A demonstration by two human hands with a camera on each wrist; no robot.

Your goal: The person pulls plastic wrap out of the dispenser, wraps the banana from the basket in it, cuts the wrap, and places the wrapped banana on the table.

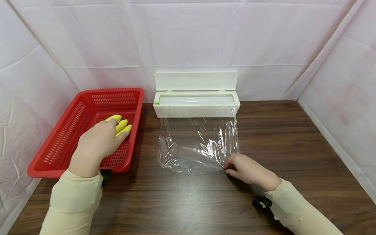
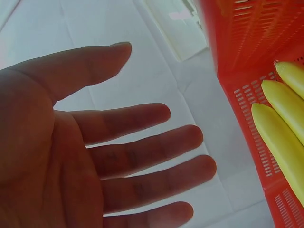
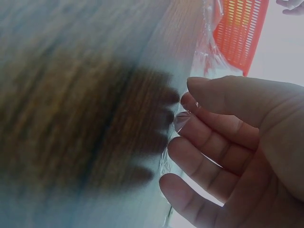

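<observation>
My left hand (image 1: 98, 138) is over the red basket (image 1: 136, 130), just above several yellow bananas (image 1: 121, 125). In the left wrist view its fingers are spread and fairly straight, with a gap between them and the bananas (image 2: 280, 130). Clear cling film (image 1: 188, 140) stretches forward from a white dispenser box (image 1: 196, 111) onto the dark wooden table. At the film's near right corner, my right hand (image 1: 245, 169) pinches the edge between thumb and forefinger. A crumpled bit of film (image 3: 181, 119) shows by those fingertips in the right wrist view.
The dispenser's lid (image 1: 196, 81) stands raised against the white cloth backdrop (image 1: 188, 39). A green slider (image 1: 157, 102) sits at the left end of its front edge. Cloth walls border the wooden table (image 1: 282, 137) on both sides.
</observation>
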